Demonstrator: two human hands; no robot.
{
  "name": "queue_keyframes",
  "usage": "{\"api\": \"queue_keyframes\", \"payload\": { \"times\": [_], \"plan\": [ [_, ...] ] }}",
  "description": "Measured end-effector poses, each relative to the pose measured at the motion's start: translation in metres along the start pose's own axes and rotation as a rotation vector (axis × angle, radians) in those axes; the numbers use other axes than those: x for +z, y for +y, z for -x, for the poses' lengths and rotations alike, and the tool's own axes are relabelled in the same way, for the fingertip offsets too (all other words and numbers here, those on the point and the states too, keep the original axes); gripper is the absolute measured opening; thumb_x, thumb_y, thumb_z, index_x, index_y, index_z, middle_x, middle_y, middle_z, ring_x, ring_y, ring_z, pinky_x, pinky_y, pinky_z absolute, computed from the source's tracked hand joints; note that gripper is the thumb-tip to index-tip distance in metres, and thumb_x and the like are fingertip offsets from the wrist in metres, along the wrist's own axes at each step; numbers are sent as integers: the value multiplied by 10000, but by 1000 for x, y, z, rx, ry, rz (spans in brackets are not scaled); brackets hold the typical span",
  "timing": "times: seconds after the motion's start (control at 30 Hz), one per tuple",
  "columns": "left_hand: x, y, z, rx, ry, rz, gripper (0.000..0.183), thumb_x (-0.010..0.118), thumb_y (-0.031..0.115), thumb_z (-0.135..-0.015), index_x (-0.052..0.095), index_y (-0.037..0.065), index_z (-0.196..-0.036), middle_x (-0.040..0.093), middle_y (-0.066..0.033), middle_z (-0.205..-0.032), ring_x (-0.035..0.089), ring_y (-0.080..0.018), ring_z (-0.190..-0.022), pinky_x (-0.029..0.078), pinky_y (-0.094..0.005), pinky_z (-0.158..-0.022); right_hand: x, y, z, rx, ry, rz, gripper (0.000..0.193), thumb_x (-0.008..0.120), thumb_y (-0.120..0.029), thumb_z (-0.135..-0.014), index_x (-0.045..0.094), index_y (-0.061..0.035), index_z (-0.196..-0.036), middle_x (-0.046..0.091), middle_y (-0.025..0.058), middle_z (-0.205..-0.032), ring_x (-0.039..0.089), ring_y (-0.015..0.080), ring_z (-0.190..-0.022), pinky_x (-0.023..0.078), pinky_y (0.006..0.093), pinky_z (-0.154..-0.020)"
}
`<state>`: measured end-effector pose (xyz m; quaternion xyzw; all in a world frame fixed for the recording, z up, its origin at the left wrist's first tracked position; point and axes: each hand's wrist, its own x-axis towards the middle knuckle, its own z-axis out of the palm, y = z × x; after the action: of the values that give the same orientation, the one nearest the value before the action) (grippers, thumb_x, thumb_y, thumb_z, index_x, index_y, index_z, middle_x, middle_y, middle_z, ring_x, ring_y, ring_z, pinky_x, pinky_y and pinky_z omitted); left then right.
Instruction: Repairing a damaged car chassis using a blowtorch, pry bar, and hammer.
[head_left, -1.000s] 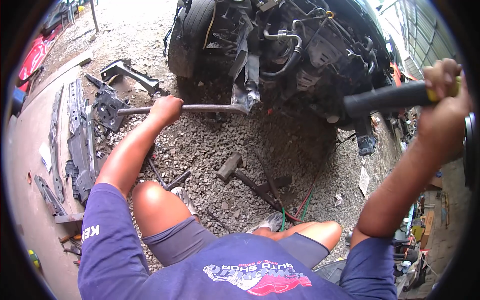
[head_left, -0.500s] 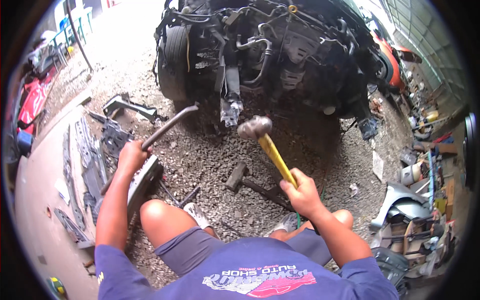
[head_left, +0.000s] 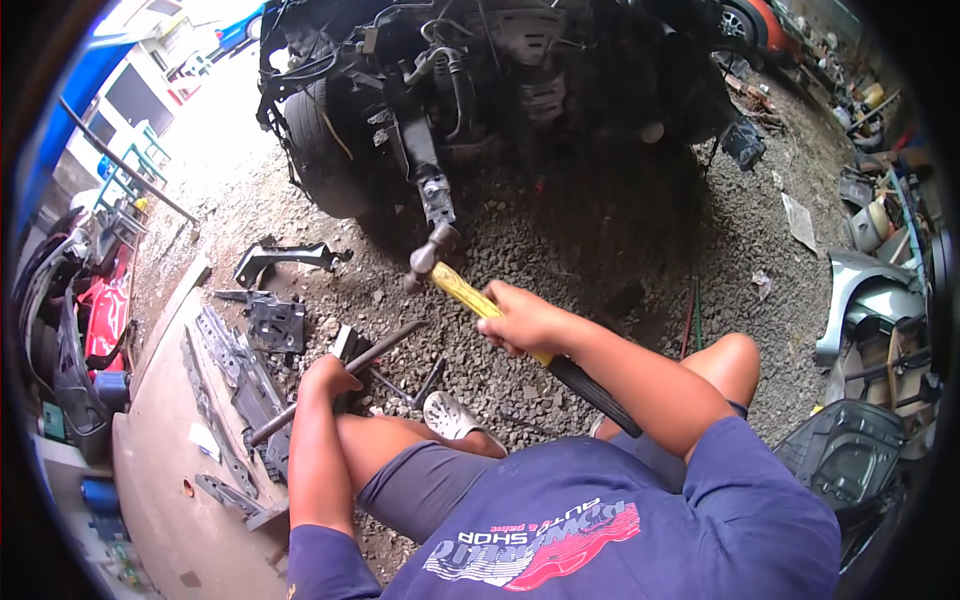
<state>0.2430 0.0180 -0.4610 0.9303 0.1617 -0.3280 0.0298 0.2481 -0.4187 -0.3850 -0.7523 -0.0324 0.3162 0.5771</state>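
Observation:
My right hand [head_left: 518, 318] grips a hammer [head_left: 462, 290] by its yellow handle; the black end of the handle runs back under my forearm. The rounded metal head is just below the bent end of a car's frame rail [head_left: 436, 190], and I cannot tell whether they touch. Low at the left, my left hand [head_left: 328, 378] is closed around a long metal bar [head_left: 385, 345], which slants up to the right with its tip short of the hammer head. Beside that hand shows the end of a pale metal car part [head_left: 343, 341].
The stripped car front [head_left: 500, 75] stands ahead, with its tyre [head_left: 318, 145] at the left. Loose metal panels [head_left: 240, 365] lie on my left, near a black bracket [head_left: 285, 262]. A silver fender [head_left: 858, 290] and a black plastic part [head_left: 845, 450] are on the right. Gravel covers the ground.
My view has shifted. The hammer has moved left and down to the rail's end. My left hand has lowered the bar away from the car. The hammer-like tool on the gravel no longer shows.

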Motion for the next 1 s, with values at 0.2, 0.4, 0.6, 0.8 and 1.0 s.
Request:
{"api": "queue_keyframes", "payload": {
  "times": [0.2, 0.4, 0.6, 0.8, 1.0],
  "plan": [
    [29, -38, -68, -94, -221, -113, 577, 1018, 376, -707, 861, 58, -1162, 837, -125, -1132, 793, -261, -996, 621, -420, -945, 89, -62, -24, -227, 22, 234, 431, 741, -259, -1016, 591, 13, -1316, 743, 231, -1075, 758, 372, -973, 593, 491, -851],
    [60, -82, -119, -51, -321, -93, 513, 964, 400, -788, 857, 42, -1140, 829, -135, -1140, 783, -281, -1019, 611, -456, -951, 194, -124, -14, -317, -577, 239, 307, 692, -163, -955, 638, 4, -1207, 726, 167, -848, 713, 215, -641, 570, 395, -522],
    [60, -59, -83, -128, -385, -48, 460, 922, 404, -857, 858, 33, -1121, 834, -135, -1083, 783, -299, -949, 623, -480, -885, 45, -47, -88, 33, -42, 12, 234, 784, -205, -1010, 732, -42, -1168, 714, 50, -828, 668, 164, -588, 550, 359, -525],
    [76, -122, -92, -124, -397, -63, 439, 922, 433, -861, 867, 85, -1123, 812, -95, -1032, 739, -254, -862, 612, -463, -784, 84, -44, -94, -8, 301, 163, 381, 714, -145, -944, 660, 27, -1281, 791, 245, -1068, 801, 383, -935, 628, 485, -788],
    [92, -158, -123, 23, -424, -2, 476, 919, 396, -868, 845, 40, -1174, 835, -126, -1104, 778, -301, -985, 617, -469, -920, 185, -119, -43, -278, -287, 382, 322, 740, -195, -915, 718, -14, -1180, 785, 238, -1097, 782, 391, -1031, 612, 482, -887]
  ]
}}
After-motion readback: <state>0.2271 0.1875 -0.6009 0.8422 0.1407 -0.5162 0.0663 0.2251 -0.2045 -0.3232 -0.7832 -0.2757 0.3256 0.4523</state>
